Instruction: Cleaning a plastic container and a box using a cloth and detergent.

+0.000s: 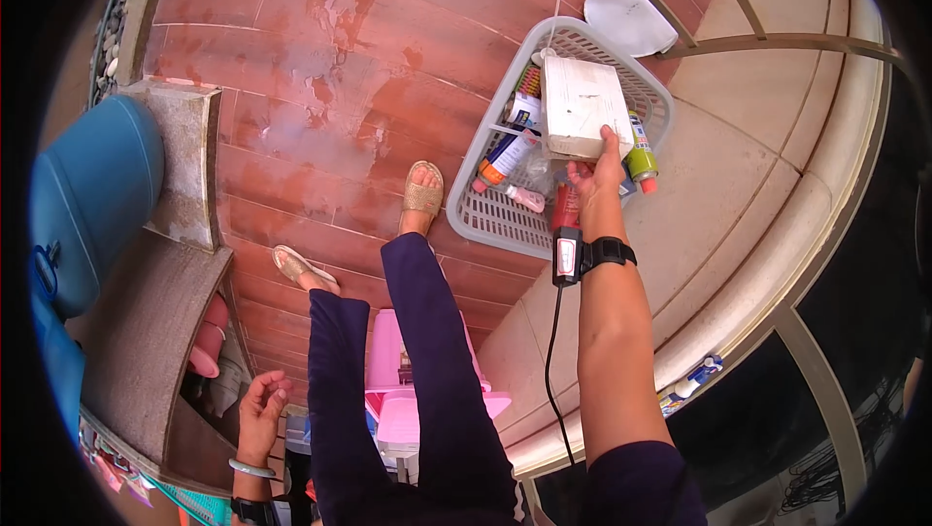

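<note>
My right hand [601, 166] grips the near edge of a worn white box [586, 100], thumb on top and fingers beneath. The box is over a grey plastic basket [484, 140]; whether it rests on anything inside is hidden. Around it in the basket are an orange-and-blue can [502, 156], a green spray can [641, 151] with a red cap, a small pink tube [526, 198] and a red container [566, 206], partly covered by my wrist. My left hand [262, 398] holds nothing, its fingers loosely curled and apart, beside a low stone shelf [138, 351].
A white cloth-like item [630, 16] lies behind the basket by a metal rail [794, 44]. Wet patches mark the red tiled floor [306, 111]. A pink plastic bin [386, 358] stands behind my legs. A blue barrel-like container [102, 198] is at left, and bottles [692, 384] stand on the right ledge.
</note>
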Demonstrator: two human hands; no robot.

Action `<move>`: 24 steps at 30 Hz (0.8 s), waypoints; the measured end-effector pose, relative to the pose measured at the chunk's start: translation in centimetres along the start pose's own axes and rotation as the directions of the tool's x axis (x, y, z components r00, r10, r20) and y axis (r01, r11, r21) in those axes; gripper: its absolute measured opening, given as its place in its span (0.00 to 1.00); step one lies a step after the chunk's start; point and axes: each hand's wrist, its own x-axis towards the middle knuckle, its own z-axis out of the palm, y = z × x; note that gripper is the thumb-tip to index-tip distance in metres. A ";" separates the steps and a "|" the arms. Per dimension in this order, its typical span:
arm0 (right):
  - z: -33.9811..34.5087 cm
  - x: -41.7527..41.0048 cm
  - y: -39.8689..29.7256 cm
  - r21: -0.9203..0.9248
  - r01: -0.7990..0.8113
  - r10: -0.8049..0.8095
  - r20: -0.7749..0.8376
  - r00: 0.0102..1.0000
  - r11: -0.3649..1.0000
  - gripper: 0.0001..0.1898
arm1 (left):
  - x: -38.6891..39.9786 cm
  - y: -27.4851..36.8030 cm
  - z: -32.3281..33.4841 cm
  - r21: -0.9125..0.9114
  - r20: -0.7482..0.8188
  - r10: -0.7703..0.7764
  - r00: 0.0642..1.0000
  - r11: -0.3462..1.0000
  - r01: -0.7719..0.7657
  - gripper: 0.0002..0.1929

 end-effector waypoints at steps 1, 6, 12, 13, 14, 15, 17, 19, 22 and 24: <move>-1.7 -0.3 -0.1 0.003 0.048 -0.048 0.017 0.999 0.999 0.29 | 0.0 -0.1 0.0 0.016 -0.009 -0.010 1.000 1.000 0.010 0.14; -11.1 -5.8 3.6 -0.142 0.324 -0.313 0.096 0.945 0.935 0.36 | -0.2 -1.4 -0.1 -0.022 -0.014 -0.049 0.999 0.999 0.049 0.14; -17.7 -8.3 7.6 -0.231 0.304 -0.292 0.089 0.952 0.924 0.41 | 0.6 -2.2 1.6 -0.026 0.061 -0.111 0.992 0.993 0.113 0.13; -17.9 -7.2 8.6 -0.331 0.333 -0.319 0.099 0.943 0.883 0.43 | 0.6 -2.2 1.6 -0.021 0.066 -0.114 0.991 0.993 0.115 0.13; -17.5 -6.4 9.6 -0.422 0.356 -0.339 0.116 0.934 0.834 0.44 | 0.6 -2.2 1.5 -0.025 0.068 -0.105 0.992 0.994 0.107 0.13; -16.0 -6.5 9.7 -0.488 0.356 -0.333 0.138 0.933 0.797 0.45 | 0.7 -2.2 1.4 -0.028 0.070 -0.096 0.993 0.995 0.098 0.13; -13.3 -5.9 11.0 -0.622 0.485 -0.434 0.246 0.867 0.615 0.46 | 0.8 -1.8 0.7 -0.026 0.063 -0.084 0.994 0.996 0.086 0.13; -11.5 -5.4 11.8 -0.688 0.565 -0.506 0.322 0.800 0.455 0.49 | 0.8 -1.7 0.2 -0.026 0.068 -0.073 0.995 0.997 0.075 0.13; -11.2 -3.3 11.1 -0.706 0.616 -0.534 0.390 0.750 0.350 0.48 | 1.5 -1.9 -0.5 0.003 0.020 -0.085 0.996 0.996 0.085 0.12; -12.2 -2.1 9.6 -0.684 0.638 -0.507 0.433 0.745 0.354 0.46 | 1.4 -2.0 -0.7 -0.017 0.003 -0.087 0.996 0.996 0.087 0.12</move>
